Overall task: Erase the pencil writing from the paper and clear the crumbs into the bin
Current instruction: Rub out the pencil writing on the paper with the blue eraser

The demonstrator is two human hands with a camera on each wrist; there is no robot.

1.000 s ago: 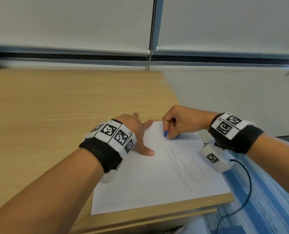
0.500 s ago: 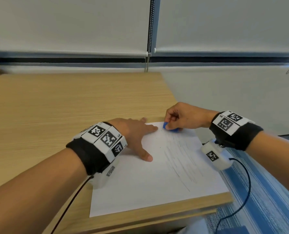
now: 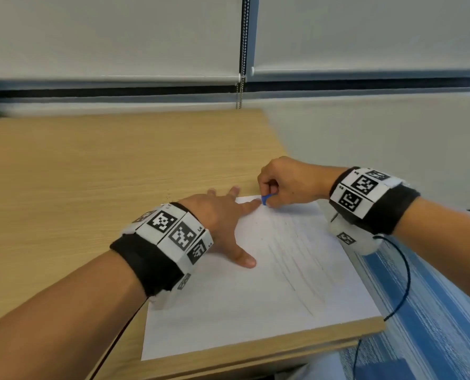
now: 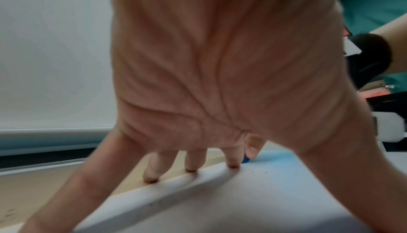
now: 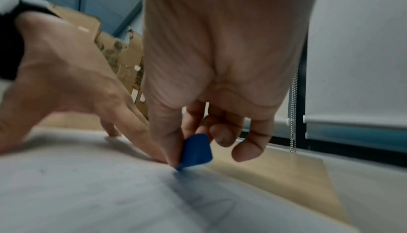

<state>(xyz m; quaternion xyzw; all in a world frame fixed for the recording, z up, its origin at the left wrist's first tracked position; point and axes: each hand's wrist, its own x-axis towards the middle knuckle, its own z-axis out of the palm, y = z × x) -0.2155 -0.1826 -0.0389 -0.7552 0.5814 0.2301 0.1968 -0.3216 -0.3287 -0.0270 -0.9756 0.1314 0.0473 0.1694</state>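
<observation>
Fingers (image 3: pixel 235 192) of left hand (image 3: pixel 217 215) spread, pinning paper (image 3: pixel 255 297); right hand (image 3: pixel 288 182) pinches blue eraser (image 5: pixel 196 149) at far edge. Risk: hard stroke crumples sheet.

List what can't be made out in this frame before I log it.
- Bin: in no view, beyond the picture edges.
- Pencil writing on the paper: faint grey streaks in the head view, too blurred to read.
- Eraser: partly covered by the right hand fingers.
- Crumbs: only a few specks near the left hand, too small to count.
</observation>
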